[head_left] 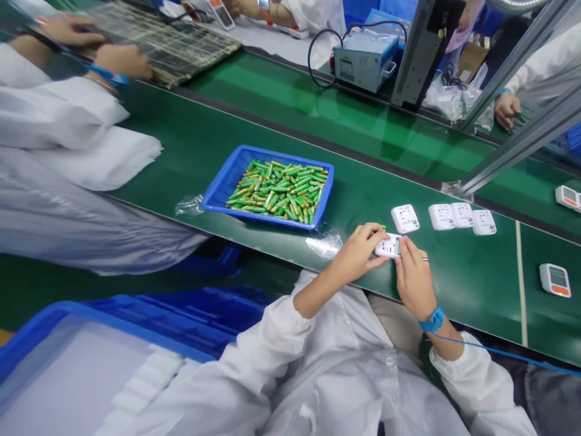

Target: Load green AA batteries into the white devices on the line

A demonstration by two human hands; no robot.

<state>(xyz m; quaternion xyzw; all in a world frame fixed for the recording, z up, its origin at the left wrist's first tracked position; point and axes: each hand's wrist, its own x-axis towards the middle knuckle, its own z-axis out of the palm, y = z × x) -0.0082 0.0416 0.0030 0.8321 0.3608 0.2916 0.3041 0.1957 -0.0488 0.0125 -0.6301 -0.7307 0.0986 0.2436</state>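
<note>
Both my hands meet on a small white device (389, 246) lying on the green conveyor belt (281, 103). My left hand (358, 251) curls its fingers round the device's left end. My right hand (414, 275), with a ring and a blue wrist strap, presses its fingertips on the device's right end. A green battery seems to sit in the device, partly hidden by my fingers. A blue tray (218, 184) heaped with green and gold batteries (279, 189) stands to the left of my hands.
Three white devices (405, 218) (442, 216) (483, 222) lie in a row beyond my hands. Two orange-edged units (554, 279) (567, 197) lie further right. Other people in white sleeves work at the left and far right. A blue crate (31, 339) stands at lower left.
</note>
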